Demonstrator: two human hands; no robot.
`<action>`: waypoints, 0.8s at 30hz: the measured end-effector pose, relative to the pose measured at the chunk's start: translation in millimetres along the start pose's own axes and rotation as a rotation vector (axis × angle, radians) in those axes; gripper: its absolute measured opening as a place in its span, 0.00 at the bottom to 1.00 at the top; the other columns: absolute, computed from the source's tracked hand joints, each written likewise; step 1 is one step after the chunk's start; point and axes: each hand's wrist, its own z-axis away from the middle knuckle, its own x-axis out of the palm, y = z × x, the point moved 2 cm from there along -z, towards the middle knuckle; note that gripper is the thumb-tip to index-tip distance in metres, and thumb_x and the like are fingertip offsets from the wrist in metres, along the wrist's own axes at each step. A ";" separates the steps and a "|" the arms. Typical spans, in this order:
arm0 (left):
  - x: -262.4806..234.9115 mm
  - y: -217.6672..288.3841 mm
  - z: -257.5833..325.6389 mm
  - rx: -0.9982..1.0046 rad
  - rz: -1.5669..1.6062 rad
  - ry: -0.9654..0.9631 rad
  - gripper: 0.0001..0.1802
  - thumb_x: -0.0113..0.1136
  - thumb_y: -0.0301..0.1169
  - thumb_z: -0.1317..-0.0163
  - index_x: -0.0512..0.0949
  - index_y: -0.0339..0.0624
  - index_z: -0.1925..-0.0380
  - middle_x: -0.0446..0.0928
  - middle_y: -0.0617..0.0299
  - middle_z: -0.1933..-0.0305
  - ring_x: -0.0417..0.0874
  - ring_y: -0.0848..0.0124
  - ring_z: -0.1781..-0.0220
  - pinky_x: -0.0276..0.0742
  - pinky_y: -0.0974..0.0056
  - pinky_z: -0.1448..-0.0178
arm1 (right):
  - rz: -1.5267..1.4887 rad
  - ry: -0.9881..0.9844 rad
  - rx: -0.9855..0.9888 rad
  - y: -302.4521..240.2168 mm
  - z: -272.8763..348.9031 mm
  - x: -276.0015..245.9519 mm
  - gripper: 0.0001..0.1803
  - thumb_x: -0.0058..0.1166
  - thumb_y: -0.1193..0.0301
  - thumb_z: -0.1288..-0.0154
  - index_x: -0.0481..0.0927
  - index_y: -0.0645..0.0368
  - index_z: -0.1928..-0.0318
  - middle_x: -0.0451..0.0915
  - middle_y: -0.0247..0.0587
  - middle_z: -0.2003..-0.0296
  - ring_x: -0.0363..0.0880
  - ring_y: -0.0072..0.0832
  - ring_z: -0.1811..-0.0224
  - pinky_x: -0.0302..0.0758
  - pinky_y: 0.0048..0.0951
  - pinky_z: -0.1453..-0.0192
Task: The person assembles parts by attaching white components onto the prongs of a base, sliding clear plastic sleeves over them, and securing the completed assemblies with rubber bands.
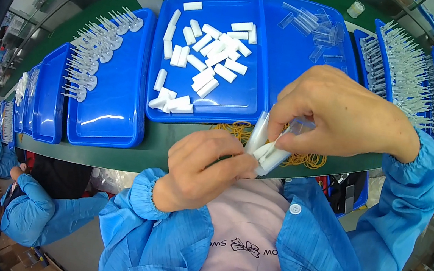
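In front of my chest, at the bench's near edge, both hands meet around white pieces (265, 153) and transparent plastic. My left hand (204, 170) is closed, its thumb and fingertips pressed against the lower end of these pieces. From above right, my right hand (336, 113) pinches at them with thumb and forefinger, and a transparent plastic piece (301, 127) shows under its fingers. How the pieces fit together is partly hidden. A blue tray (232, 106) beyond holds many white blocks (220, 53). Right of it, another blue tray (282, 47) holds transparent plastic covers (320, 31).
Yellow rubber bands (308, 160) lie on the green bench (108, 159) beneath my hands. Leftward, a blue tray (102, 125) carries white-stemmed parts with round transparent bases (99, 47). Trays of upright white-tipped parts (409, 68) stand at right. Another person (35, 207) sits at left.
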 end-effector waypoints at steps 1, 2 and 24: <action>-0.7 -3.0 -2.0 -0.006 0.010 0.006 0.16 0.70 0.31 0.64 0.83 0.45 0.70 0.76 0.63 0.70 0.80 0.66 0.69 0.77 0.66 0.66 | 0.108 0.062 -0.040 -0.5 -0.8 -2.7 0.09 0.61 0.69 0.47 0.86 0.58 0.65 0.76 0.38 0.83 0.72 0.28 0.82 0.65 0.29 0.77; -1.6 -3.5 -0.9 -0.010 -0.011 0.003 0.16 0.69 0.32 0.65 0.83 0.47 0.70 0.76 0.64 0.69 0.80 0.66 0.67 0.78 0.66 0.65 | 0.117 0.067 -0.042 -2.6 -1.6 -5.4 0.09 0.61 0.69 0.47 0.86 0.58 0.65 0.76 0.38 0.83 0.72 0.28 0.82 0.65 0.29 0.77; -8.5 -7.0 4.3 -0.217 0.154 0.012 0.15 0.74 0.27 0.59 0.82 0.41 0.68 0.78 0.61 0.65 0.80 0.65 0.65 0.76 0.65 0.63 | -0.459 -0.148 0.274 -15.3 -11.5 -23.4 0.10 0.58 0.70 0.44 0.85 0.59 0.61 0.63 0.23 0.86 0.57 0.12 0.84 0.53 0.22 0.79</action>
